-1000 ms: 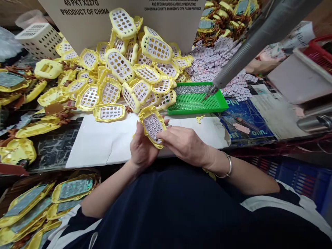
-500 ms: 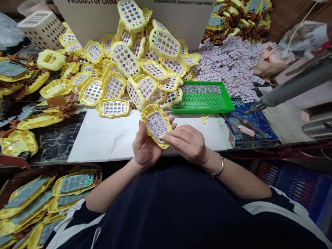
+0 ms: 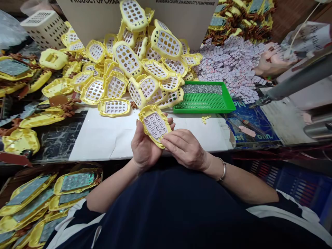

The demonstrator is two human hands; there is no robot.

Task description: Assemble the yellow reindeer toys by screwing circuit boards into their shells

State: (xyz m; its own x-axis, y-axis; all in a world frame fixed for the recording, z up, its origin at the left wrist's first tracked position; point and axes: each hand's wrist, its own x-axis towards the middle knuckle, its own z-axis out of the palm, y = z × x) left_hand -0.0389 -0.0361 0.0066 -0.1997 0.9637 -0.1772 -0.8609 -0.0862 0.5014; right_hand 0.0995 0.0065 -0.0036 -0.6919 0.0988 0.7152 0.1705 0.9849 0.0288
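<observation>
My left hand [image 3: 145, 147] is wrapped under a yellow plastic toy phone shell [image 3: 155, 126], its hollow inside facing up. A pale keypad pad [image 3: 155, 125] with round bumps lies inside the shell. At the shell's lower right end, my right hand [image 3: 185, 148] presses its pinched fingertips onto the rim; whether they hold a tiny part is hidden. Beyond the hands, a pile of yellow shells [image 3: 127, 58] with holed white panels rises on the table. A few tiny yellow pieces [image 3: 206, 119] lie on the white sheet [image 3: 101, 136].
A green tray [image 3: 204, 110] of small metal screws stands beyond my right hand. Behind it is a heap of pale keypads [image 3: 230, 62]. A grey screwdriver-like tool [image 3: 298, 77] hangs at right. Shells with circuit boards [image 3: 77, 181] fill a box at lower left.
The shell has shifted slightly left and down in my left hand. My right fingertips stay at its lower end, with the hand turned a little.
</observation>
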